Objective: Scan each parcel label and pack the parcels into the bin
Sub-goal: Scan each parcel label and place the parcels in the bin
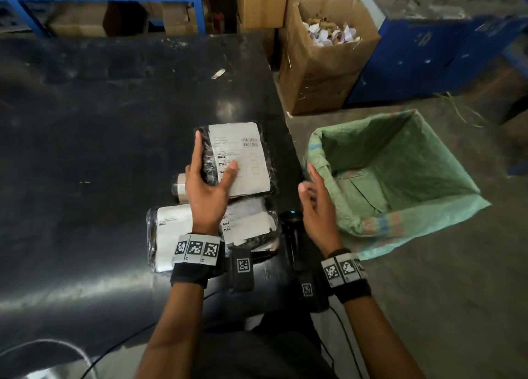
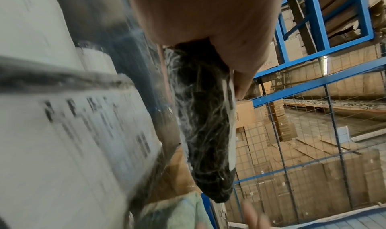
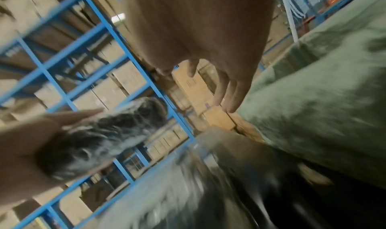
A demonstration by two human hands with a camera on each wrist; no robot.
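Fingers [image 1: 197, 150] of our left hand [image 1: 204, 191] are wrapping round the left edge of the top parcel [image 1: 237, 158], thumb pressing down on its white label [image 1: 243, 157], so we're holding it pinched a bit above the desk [image 1: 85, 121], centre of the head view. Our right hand [image 1: 317, 204] is hovering empty just right of it, fingers loose and spread, with the scanner [image 1: 291, 233] lying on the desk under it.

We're guessing this thing is light and floppy: black soft goods in crinkly clear film, which in the left wrist view is sagging past the thumb. Film looks slippery, so we're thinking grip across a long edge with the thumb on the paper label, where it's less slick.

Long axis is running near-to-far up the frame, tilted slightly left, label facing up, barcode toward the far end. Two more parcels [image 1: 248, 224] are lying flat below it. Green-lined bin [image 1: 400, 207] is sitting on the floor at right, seemingly still without parcels.
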